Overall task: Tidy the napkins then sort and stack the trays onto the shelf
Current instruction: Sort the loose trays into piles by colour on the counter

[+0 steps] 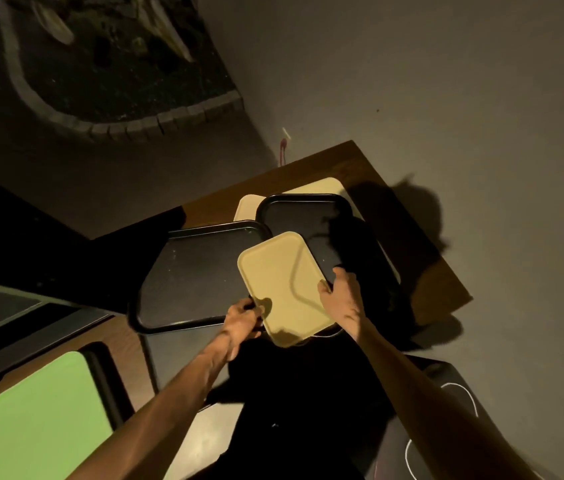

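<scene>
Two hands are working here: we are gripping the small cream plastic tray [282, 289], left hand [242, 318] and right hand [341, 292] curled on its edges, above black rectangular trays [193, 275] overlapping on the wooden table [440, 289]. Tilting risks snagging their rims. A green tray [41, 417] is lying nearby.

My single head camera is looking steeply down and forward over my forearms, sitting close above the wooden surface [422, 271], taking in floor [446, 81] beyond with wide-angle bending.
</scene>
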The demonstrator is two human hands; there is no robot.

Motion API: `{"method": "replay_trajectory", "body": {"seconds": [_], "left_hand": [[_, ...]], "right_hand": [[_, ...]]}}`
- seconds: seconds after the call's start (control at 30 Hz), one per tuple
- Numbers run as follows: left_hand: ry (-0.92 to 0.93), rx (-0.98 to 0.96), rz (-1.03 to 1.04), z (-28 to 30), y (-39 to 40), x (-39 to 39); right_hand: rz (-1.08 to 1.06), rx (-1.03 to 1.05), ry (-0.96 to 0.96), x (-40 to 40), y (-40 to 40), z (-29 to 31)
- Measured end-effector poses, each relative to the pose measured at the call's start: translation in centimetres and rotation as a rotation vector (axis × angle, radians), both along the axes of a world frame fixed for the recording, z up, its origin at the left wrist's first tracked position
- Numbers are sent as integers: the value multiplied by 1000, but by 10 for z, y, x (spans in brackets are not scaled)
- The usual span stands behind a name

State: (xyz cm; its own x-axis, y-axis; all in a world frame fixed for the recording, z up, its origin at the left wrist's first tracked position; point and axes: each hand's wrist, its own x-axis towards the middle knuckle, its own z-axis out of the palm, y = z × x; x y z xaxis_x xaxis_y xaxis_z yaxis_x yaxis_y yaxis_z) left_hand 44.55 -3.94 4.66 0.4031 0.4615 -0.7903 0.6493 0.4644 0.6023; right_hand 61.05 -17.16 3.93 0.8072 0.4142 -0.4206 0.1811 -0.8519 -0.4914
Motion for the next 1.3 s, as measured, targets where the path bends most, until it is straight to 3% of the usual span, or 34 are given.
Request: {"method": "replay_trajectory", "body": {"seconds": [0.2,0.37,0.5,0.6,0.9,1.03,1.3], "left_hand": [[54,-30,164,-10,-4,23],[103,-18,255,-22,-2,32],[43,-55,309,-29,-2,16],[21,-90,407,-31,3,-10],[66,-46,525,-29,25,-95],[122,-57,571,-32,14,-113],[116,-107,671,-35,-7,-136]], "right_hand": [[-198,54,-140,22,-10,-9],[-391,78,323,47,-9,-20],[-468,134,403,51,-8,-28],[-445,218,242,49,-7,-22],[-149,87,-366,76,-23,12],[-99,37,-327,102,-23,36],[139,126,-508,125,21,92]]}}
